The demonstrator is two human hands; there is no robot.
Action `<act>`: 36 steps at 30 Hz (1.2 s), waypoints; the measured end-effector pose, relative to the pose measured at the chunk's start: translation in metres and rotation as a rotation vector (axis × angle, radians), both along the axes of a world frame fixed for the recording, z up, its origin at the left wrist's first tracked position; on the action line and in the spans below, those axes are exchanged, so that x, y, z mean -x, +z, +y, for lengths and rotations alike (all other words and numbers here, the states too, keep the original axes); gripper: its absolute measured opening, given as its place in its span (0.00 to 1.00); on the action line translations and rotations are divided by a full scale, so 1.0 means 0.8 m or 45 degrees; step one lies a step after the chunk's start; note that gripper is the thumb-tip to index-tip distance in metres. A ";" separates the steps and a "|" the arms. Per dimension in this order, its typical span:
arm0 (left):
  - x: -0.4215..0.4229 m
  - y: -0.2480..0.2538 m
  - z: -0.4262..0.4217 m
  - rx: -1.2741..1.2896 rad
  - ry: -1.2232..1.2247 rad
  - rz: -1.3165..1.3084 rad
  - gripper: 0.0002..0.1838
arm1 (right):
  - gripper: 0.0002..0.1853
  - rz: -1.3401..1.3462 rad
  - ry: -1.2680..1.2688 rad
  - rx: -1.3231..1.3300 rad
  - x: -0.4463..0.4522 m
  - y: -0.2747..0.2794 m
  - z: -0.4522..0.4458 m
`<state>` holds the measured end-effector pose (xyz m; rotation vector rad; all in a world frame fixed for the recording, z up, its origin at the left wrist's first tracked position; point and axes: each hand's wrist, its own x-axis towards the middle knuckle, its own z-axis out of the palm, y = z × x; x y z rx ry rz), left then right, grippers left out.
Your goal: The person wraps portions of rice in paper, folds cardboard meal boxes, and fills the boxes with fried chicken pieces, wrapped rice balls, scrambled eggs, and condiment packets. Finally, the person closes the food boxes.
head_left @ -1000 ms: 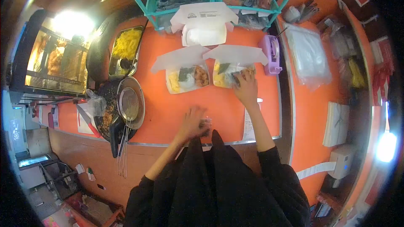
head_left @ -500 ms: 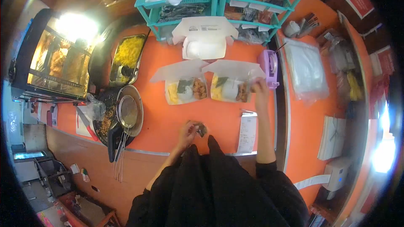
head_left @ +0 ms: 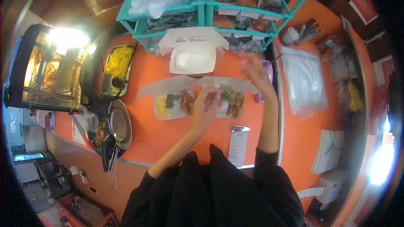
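Note:
My left hand [head_left: 206,105] is over the left side of the right-hand food box [head_left: 223,115], its fingers raised and apart. Between them shows a dark patch, likely the seaweed sheet in the box. A small green bundle or packet [head_left: 227,92] lies in that box, beside browned meat pieces [head_left: 236,104]. My right hand [head_left: 255,70], smeared by motion, is beyond the box by the purple tape dispenser [head_left: 267,68]; its fingers look stretched out, with nothing visible in them. The left-hand food box [head_left: 176,117] holds yellow shreds, rice, seaweed and meat.
Behind stands an open white box [head_left: 192,61] with rice. Teal racks [head_left: 206,4] with packets line the back. To the left are a tray of yellow shreds [head_left: 119,61], a pan [head_left: 101,132], a sieve [head_left: 120,124] and a knife [head_left: 84,134]. A receipt [head_left: 237,147] lies near the front edge.
My left hand has moved from the counter's front edge up to the right-hand box. A green bundle now shows in that box. My right hand has left the box's side and moved back. The view has shifted.

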<state>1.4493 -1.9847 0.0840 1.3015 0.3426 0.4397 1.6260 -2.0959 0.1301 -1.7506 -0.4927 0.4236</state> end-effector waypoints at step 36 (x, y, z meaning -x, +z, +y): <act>0.177 -0.168 0.064 0.566 0.283 0.265 0.43 | 0.15 -0.788 0.021 0.691 0.100 -0.086 -0.013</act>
